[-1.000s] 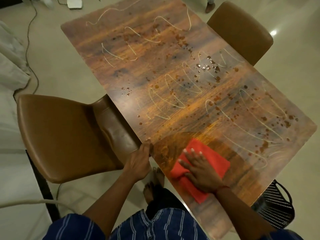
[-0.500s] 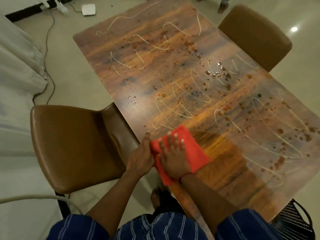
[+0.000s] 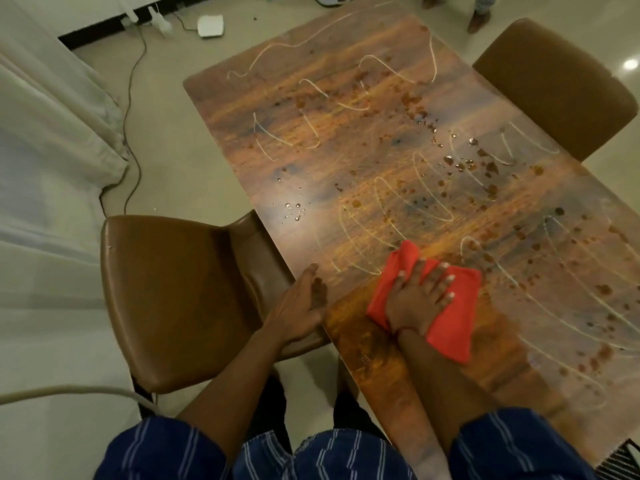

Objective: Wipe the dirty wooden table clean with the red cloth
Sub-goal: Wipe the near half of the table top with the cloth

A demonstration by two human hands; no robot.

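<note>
The wooden table runs from the near right to the far middle, marked with pale squiggly lines, brown spots and water drops. A folded red cloth lies on the near part of the top. My right hand presses flat on the cloth, fingers spread. The strip of wood nearest me looks darker and free of marks. My left hand rests on the table's left edge, fingers together, holding nothing loose.
A brown padded chair stands against the table's left side by my left hand. A second brown chair is at the far right. Cables and a white box lie on the floor beyond; a white curtain hangs left.
My right hand slid the cloth from the near right to the left edge beside my left hand, then back rightward and a little farther up the table. My left hand stayed at the edge.
</note>
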